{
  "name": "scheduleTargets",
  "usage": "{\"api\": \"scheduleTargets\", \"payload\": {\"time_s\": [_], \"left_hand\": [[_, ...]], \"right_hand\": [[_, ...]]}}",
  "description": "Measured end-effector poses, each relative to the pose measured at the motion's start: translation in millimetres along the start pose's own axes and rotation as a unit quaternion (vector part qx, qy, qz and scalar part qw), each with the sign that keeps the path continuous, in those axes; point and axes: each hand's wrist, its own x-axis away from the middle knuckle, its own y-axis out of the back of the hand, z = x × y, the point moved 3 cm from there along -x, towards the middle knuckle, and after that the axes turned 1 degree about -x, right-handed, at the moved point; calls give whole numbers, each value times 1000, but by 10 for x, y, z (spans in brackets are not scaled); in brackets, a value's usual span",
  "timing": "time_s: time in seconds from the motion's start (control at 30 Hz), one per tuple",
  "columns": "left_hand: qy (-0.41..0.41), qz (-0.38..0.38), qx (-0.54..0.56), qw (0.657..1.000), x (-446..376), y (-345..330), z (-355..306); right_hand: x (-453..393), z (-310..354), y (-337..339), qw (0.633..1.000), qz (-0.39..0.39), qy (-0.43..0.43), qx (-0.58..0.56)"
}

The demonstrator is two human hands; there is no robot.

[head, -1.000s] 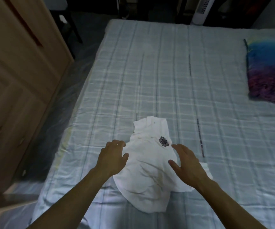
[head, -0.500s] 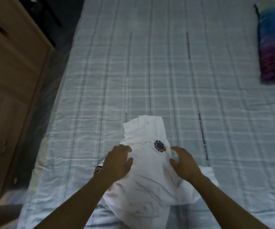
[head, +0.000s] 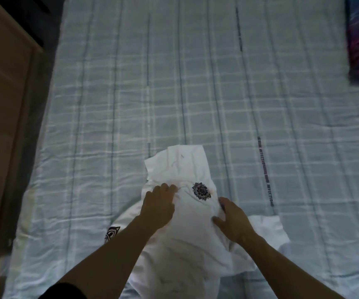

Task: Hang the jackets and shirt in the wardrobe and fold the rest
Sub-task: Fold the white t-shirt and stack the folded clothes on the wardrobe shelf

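A white garment (head: 195,231) is lying crumpled on the near part of the checked bedsheet (head: 195,83). The left hand (head: 158,207) is bunching its cloth with curled fingers; the right hand (head: 232,219) seems to be gripping a fold, fingertips hidden. A wooden wardrobe (head: 3,104) is standing left.

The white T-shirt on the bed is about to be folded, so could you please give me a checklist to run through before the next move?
1. White T-shirt lies on the bed sheet: ok.
2. Left hand grips the fabric: ok, fingers curl into it.
3. Right hand grips the fabric: ok, fabric bunches under it.
4. Fabric is smooth: not ok, wrinkled near the bottom.
5. Flower print faces up: ok.
6. Right sleeve is tucked: not ok, it sticks out.
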Motion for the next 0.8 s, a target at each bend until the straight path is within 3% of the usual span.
{"api": "scheduleTargets", "payload": {"time_s": [0.1, 0.3, 0.63, 0.8], "left_hand": [[-10, -10, -2, 1000, 61, -67, -16], [-24, -68, 142, 987, 293, 141, -10], [-68, -113, 161, 978, 818, 816, 3], [-74, -38, 122, 989, 1019, 990, -26]], "right_hand": [[4, -12, -50, 999, -27, -25, -16], [121, -7, 112, 989, -125, -3, -76], [596, 341, 554, 958, -233, 73, -150], [956, 794, 879, 939, -240, 188, -157]]}}
